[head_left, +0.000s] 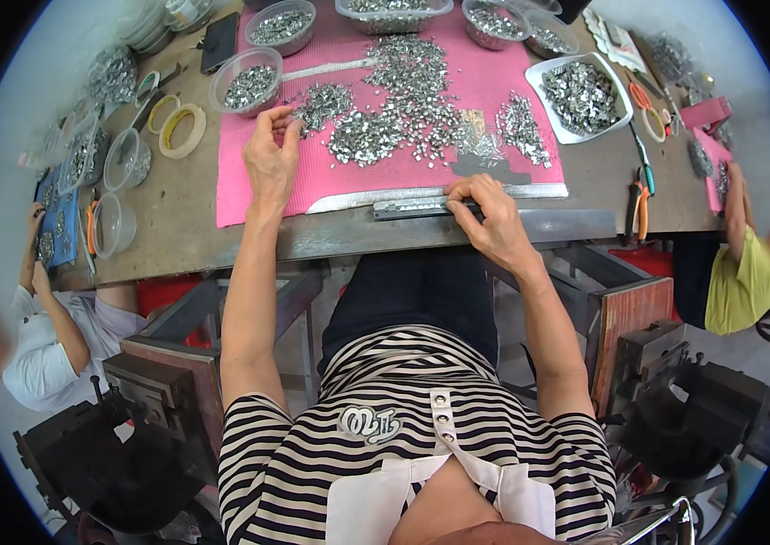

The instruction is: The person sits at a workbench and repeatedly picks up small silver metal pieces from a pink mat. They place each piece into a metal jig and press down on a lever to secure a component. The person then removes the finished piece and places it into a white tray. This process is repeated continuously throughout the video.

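Note:
My left hand point(273, 162) hovers at the left of the pink mat, thumb and forefinger apart, beside a heap of small shiny metal pieces point(323, 105). No held piece shows in it. At the table's front edge, my right hand point(491, 216) has its thumb and fingers closed about the right end of a slim metal bar point(409, 209). Whether a small piece is also between those fingertips is hidden. The bar lies along the edge, below a pale strip on the mat. Larger heaps of metal pieces point(369, 136) and thin silvery pins point(485, 148) cover the mat's middle.
Clear tubs of metal pieces point(249, 84) line the mat's far side; a white dish point(624, 100) stands right. Tape rolls point(182, 131) lie left, orange-handled pliers point(640, 204) right. Co-workers sit either side, a white shirt point(49, 359) left and a yellow shirt point(745, 289) right.

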The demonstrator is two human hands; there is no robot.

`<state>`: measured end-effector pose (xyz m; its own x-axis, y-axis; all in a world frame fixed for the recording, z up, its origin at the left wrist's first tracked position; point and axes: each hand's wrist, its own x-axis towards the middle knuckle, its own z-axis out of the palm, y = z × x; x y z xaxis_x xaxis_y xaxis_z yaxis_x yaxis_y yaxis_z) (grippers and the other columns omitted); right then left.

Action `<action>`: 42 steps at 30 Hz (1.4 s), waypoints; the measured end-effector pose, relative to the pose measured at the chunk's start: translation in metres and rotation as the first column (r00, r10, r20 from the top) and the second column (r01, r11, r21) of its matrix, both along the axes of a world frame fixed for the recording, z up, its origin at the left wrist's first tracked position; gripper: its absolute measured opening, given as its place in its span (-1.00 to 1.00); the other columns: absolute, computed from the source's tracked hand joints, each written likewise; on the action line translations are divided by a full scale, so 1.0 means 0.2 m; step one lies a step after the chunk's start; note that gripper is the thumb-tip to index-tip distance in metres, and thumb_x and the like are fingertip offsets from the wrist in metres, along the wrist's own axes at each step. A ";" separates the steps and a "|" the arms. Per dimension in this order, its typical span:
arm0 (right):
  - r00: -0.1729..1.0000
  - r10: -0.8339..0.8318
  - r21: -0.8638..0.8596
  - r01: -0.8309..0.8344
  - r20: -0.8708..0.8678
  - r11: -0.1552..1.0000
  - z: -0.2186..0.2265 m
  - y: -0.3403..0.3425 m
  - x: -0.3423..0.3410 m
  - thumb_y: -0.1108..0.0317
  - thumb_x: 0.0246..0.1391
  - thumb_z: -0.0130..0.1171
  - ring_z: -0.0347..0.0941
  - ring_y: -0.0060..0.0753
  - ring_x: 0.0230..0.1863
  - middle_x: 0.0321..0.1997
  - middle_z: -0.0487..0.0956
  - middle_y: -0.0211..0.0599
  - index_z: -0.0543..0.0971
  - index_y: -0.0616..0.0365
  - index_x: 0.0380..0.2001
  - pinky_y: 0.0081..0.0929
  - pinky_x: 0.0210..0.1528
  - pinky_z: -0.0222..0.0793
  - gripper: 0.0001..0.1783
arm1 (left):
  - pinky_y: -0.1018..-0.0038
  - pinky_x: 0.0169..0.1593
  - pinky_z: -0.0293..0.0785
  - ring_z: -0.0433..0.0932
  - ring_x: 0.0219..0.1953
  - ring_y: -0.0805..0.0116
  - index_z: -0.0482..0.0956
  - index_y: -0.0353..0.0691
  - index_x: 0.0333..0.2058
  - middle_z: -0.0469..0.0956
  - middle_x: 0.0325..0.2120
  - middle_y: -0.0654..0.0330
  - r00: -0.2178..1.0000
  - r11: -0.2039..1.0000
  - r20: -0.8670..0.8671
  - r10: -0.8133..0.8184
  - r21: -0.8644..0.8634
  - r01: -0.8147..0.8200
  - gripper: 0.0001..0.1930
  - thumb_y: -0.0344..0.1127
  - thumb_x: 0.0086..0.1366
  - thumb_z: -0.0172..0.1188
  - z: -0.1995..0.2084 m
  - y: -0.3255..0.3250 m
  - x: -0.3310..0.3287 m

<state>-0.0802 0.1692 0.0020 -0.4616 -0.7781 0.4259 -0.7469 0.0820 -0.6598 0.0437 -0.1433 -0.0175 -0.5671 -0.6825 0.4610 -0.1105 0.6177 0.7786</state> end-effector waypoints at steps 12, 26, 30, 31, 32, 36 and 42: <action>0.993 -0.023 -0.012 0.022 -0.112 1.000 -0.02 -0.01 0.02 0.53 0.10 0.35 0.47 -0.16 -0.22 -0.27 0.59 -0.28 0.56 0.17 -0.31 -0.24 -0.11 0.29 -0.86 | 0.27 -0.11 0.51 0.61 -0.26 0.10 0.68 -0.28 -0.24 0.63 -0.36 0.10 0.901 0.854 0.153 -0.406 -0.287 0.434 -0.90 -0.48 0.27 0.34 0.03 0.40 -0.06; 0.980 -0.046 -0.030 0.041 -0.196 0.999 0.02 0.04 0.00 0.52 0.06 0.37 0.53 -0.21 -0.18 -0.23 0.64 -0.31 0.65 0.14 -0.25 -0.26 -0.02 0.33 -0.84 | 0.23 0.02 0.37 0.55 -0.19 0.12 0.69 -0.20 -0.29 0.57 -0.38 0.18 0.856 0.795 0.266 -0.444 -0.324 0.513 -0.93 -0.39 0.27 0.36 0.02 0.41 -0.07; 0.979 -0.200 -0.101 0.195 -0.048 0.976 -0.01 0.10 -0.03 0.53 0.10 0.35 0.56 -0.19 -0.23 -0.27 0.67 -0.26 0.67 0.20 -0.26 -0.31 -0.07 0.35 -0.88 | 0.21 0.02 0.35 0.55 -0.19 0.12 0.68 -0.19 -0.29 0.55 -0.38 0.17 0.847 0.770 0.344 -0.406 -0.369 0.520 -0.92 -0.37 0.27 0.36 0.06 0.41 -0.06; 0.973 -0.227 -0.138 0.220 -0.034 0.966 0.00 0.10 -0.04 0.54 0.12 0.33 0.56 -0.18 -0.29 -0.32 0.66 -0.22 0.66 0.23 -0.28 -0.32 -0.14 0.38 -0.91 | 0.20 0.02 0.35 0.55 -0.19 0.11 0.68 -0.19 -0.29 0.55 -0.38 0.16 0.844 0.767 0.364 -0.394 -0.376 0.520 -0.92 -0.37 0.27 0.36 0.08 0.41 -0.06; 0.966 -0.260 -0.145 0.258 0.007 0.955 -0.02 0.11 -0.05 0.54 0.13 0.32 0.56 -0.18 -0.30 -0.34 0.65 -0.22 0.66 0.23 -0.27 -0.32 -0.14 0.39 -0.91 | 0.20 0.02 0.35 0.55 -0.19 0.11 0.68 -0.19 -0.29 0.55 -0.38 0.16 0.841 0.763 0.384 -0.381 -0.384 0.521 -0.92 -0.36 0.27 0.36 0.08 0.42 -0.05; 0.906 -0.354 -0.181 0.398 0.234 0.899 -0.14 0.14 -0.06 0.52 0.25 0.29 0.60 -0.43 -0.33 -0.37 0.68 -0.29 0.67 0.26 -0.20 -0.45 -0.24 0.45 -0.91 | 0.17 0.02 0.35 0.56 -0.16 0.07 0.67 -0.20 -0.29 0.57 -0.36 0.12 0.811 0.785 0.451 -0.374 -0.312 0.535 -0.93 -0.39 0.27 0.35 0.08 0.42 -0.05; 0.831 -0.309 -0.218 0.445 0.463 0.869 -0.19 0.14 -0.06 0.47 0.34 0.25 0.62 -0.63 -0.33 -0.38 0.71 -0.38 0.67 0.27 -0.12 -0.59 -0.23 0.49 -0.87 | 0.17 -0.04 0.42 0.60 -0.17 0.02 0.65 -0.26 -0.26 0.62 -0.30 0.08 0.786 0.804 0.425 -0.449 -0.192 0.563 -0.92 -0.44 0.29 0.31 0.10 0.42 -0.04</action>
